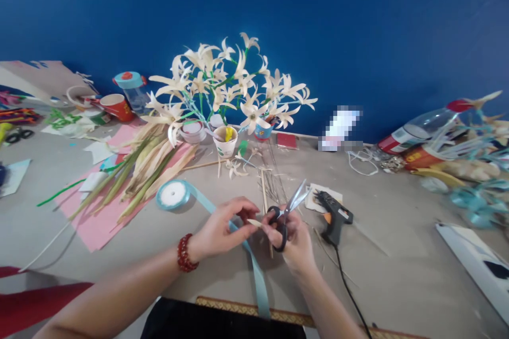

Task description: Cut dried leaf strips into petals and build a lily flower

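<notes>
My right hand [298,243] is closed around scissors [284,214] with black handles, their blades pointing up and away, slightly apart. Between the two hands lies a small pale petal [255,222], pointed at its tip. The thumb and curled fingers of my left hand [226,225] close on one side of it, while the right fingertips touch its other end. Under the left hand runs a light blue ribbon [256,275], coming off a spool [173,194]. Thin sticks [265,190] lie on the table just beyond my hands.
Pale handmade flowers [238,77] stand in cups at the back. Dried husks [147,169] lie on pink paper [89,222] at left. A black glue gun [332,217] with its cord is at right. A plastic bottle [421,127] leans farther right.
</notes>
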`<state>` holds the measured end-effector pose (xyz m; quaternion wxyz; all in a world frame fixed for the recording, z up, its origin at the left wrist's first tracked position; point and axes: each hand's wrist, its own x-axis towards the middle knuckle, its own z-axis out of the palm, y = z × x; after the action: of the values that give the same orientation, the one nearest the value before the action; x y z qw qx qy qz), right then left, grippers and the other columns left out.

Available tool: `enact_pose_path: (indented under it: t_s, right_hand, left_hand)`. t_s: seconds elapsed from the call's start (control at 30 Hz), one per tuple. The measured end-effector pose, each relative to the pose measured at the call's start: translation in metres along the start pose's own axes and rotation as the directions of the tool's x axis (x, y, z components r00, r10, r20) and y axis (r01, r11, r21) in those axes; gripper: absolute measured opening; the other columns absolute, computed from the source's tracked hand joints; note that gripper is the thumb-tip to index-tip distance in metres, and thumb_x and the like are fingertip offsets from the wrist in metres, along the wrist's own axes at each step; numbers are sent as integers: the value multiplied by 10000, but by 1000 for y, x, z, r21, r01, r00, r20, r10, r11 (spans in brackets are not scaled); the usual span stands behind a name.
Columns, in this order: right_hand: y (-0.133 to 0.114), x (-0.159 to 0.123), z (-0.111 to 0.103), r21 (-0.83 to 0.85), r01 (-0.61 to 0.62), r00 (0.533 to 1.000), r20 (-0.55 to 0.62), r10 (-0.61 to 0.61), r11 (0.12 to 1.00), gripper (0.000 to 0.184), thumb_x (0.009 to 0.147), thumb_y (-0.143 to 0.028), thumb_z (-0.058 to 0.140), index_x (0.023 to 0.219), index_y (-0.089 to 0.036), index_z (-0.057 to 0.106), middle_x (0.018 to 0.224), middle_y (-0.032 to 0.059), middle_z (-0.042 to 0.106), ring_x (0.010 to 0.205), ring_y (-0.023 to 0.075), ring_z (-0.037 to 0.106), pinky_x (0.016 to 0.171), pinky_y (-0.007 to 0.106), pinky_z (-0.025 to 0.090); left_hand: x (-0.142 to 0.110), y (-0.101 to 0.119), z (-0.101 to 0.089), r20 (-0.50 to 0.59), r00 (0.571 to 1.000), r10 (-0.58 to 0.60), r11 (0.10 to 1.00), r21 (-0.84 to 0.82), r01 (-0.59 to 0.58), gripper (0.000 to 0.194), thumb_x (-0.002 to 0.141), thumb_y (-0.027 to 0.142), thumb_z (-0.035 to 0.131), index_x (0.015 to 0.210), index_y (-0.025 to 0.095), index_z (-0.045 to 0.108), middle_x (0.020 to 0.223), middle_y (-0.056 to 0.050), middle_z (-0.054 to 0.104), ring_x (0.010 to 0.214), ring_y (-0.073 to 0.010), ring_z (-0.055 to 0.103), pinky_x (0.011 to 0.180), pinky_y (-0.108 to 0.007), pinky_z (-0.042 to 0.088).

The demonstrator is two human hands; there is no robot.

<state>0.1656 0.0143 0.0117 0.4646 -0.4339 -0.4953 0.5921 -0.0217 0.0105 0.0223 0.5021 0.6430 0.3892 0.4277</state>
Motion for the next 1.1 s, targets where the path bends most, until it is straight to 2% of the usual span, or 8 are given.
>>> enact_pose_path:
  t_s: [0.1, 0.23, 0.37, 0.5, 0.63, 0.83, 0.97, 1.1]
  right_hand:
    - [0, -1, 2, -7, 12, 1000, 18, -12, 1000, 243, 682, -255, 760, 798, -204, 554, 700, -15, 640, 597, 122, 576, 553, 209, 446]
    - [-1, 1, 5, -79, 22, 999, 25, -20, 997, 259, 699, -309, 752, 807, -203, 542, 717, -6, 642, 634, 140, 605, 580, 220, 467]
    - [-9, -2, -9, -314, 44, 999, -4, -48, 948, 239, 755, -384, 698, 838, -196, 576, 798, 32, 677, 619, 154, 603, 560, 241, 474]
    - [-14, -24, -45, -781, 54, 988, -49, -148, 622, 194, 757, -376, 686, 844, -204, 667, 591, 0, 631, 501, 177, 565, 455, 248, 406]
    - [-8, -57, -76, -926, 58, 977, -25, -213, 373, 152, 772, -315, 630, 883, -237, 698, 864, 59, 744, 748, 239, 706, 630, 294, 521]
    - [-6, -75, -81, -986, -158, 985, -153, 85, 53, 113, 847, -352, 581, 851, -240, 592, 668, 6, 710, 583, 226, 699, 500, 267, 434]
    - [-21, -63, -70, -992, -72, 988, -85, 129, -100, 43, 847, -270, 587, 844, -228, 578, 744, 32, 712, 668, 244, 708, 510, 257, 357]
    - [-35, -45, -63, -993, 25, 985, 5, 174, -112, 47, 792, -235, 627, 770, -217, 590, 834, 48, 705, 727, 239, 690, 510, 251, 288]
  left_hand:
    - [0, 1, 1, 48, 998, -29, 999, 40, 27, 134, 884, 239, 602, 981, 158, 649, 929, -64, 664, 846, -167, 613, 777, -278, 472]
    - [-1, -6, 3, 49, 978, -200, 962, -177, 206, 138, 901, 294, 583, 903, 161, 620, 793, -21, 636, 707, -127, 589, 680, -245, 475]
    - [0, -10, 2, -26, 967, -254, 932, -274, 237, 159, 872, 318, 626, 901, 162, 621, 726, -1, 619, 680, -115, 568, 657, -224, 455]
    - [1, -8, 0, -96, 961, -261, 918, -333, 216, 165, 858, 321, 641, 889, 160, 627, 721, 1, 617, 685, -113, 567, 669, -222, 451]
    - [2, -5, -1, -81, 971, -226, 924, -332, 187, 161, 872, 311, 617, 892, 152, 639, 754, -13, 620, 705, -118, 574, 692, -235, 454]
    - [2, -5, 1, -92, 973, -211, 924, -343, 168, 159, 866, 315, 620, 881, 157, 606, 734, -5, 605, 698, -122, 566, 681, -243, 454]
    - [2, -7, 0, -85, 974, -211, 927, -334, 171, 164, 868, 321, 617, 878, 158, 598, 739, -4, 604, 699, -121, 562, 686, -247, 450]
    - [1, -6, 0, -44, 980, -192, 928, -333, 167, 180, 877, 330, 603, 872, 150, 595, 739, -12, 607, 700, -121, 554, 680, -248, 438]
